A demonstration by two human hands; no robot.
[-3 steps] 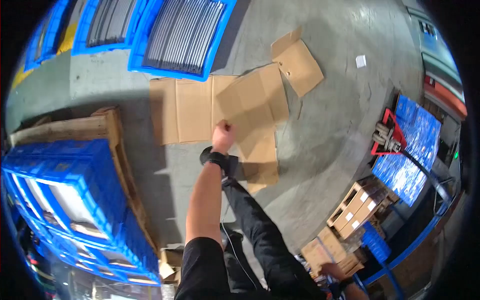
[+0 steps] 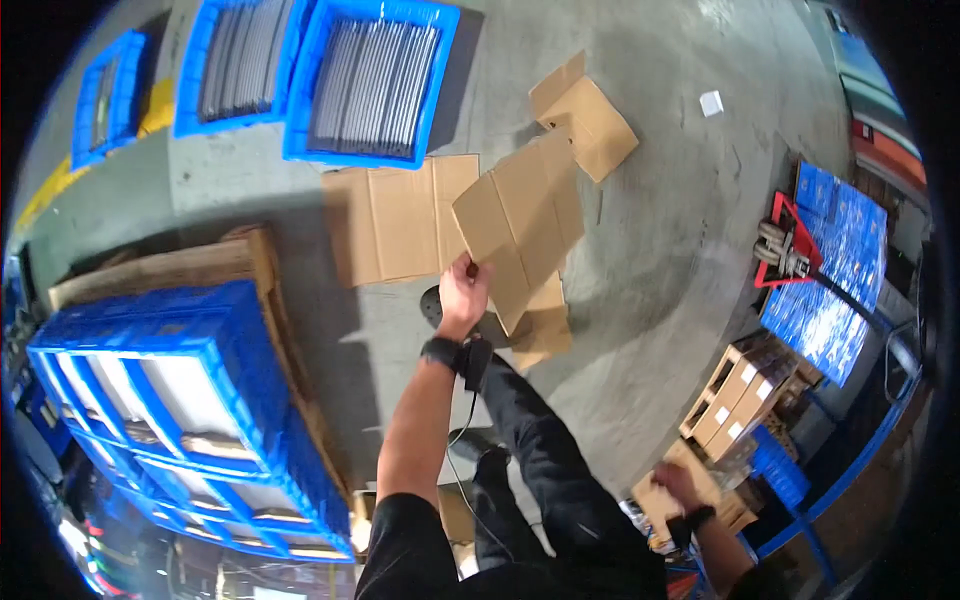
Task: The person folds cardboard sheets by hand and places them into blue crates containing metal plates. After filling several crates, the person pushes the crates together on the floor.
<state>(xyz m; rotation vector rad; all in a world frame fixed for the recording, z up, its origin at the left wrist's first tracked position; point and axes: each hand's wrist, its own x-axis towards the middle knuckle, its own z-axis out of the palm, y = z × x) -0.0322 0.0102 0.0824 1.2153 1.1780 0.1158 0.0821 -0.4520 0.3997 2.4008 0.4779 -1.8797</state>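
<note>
Left hand point(image 2: 464, 300): fingers curled closed at the near-left edge of the upper sheet point(image 2: 525, 215), apparently gripping it. A moment ago the fist is over the cardboard; now it is at that edge, and the sheet appears tilted up, so it is no longer lying flat. It lies partly over the lower sheet point(image 2: 395, 225), near the crate point(image 2: 350, 158). Right hand point(image 2: 677, 485): loosely curled, above or beside the box point(image 2: 705, 475); contact and contents cannot be told.
</note>
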